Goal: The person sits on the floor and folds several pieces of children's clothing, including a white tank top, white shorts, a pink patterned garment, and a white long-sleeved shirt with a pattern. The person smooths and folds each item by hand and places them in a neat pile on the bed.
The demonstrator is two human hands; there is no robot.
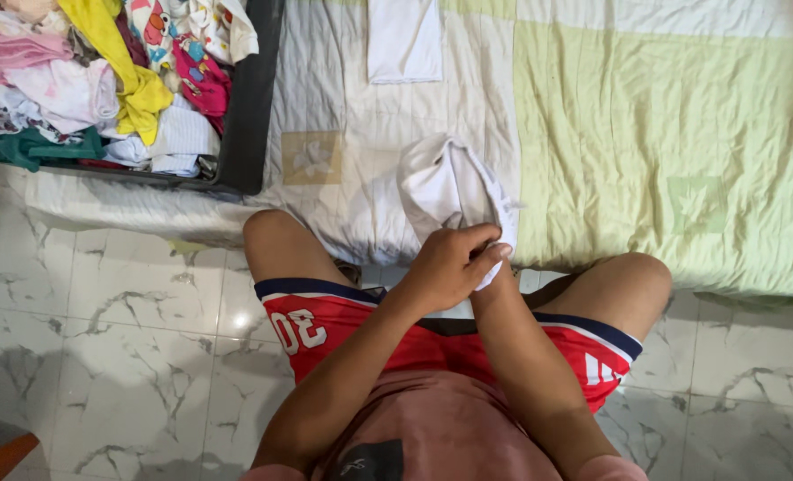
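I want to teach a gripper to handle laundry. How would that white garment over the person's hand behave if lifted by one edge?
The white garment would probably flop: it drapes in soft folds over the right hand. It looks light, since the left hand pinches it with fingertips only. It likely will not slide far on the quilted bedspread.

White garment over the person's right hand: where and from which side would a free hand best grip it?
Probably the loose bunched top of the white garment, pinched from the bed side. The right hand is hidden inside it, and the left hand already grips the lower edge at the wrist.
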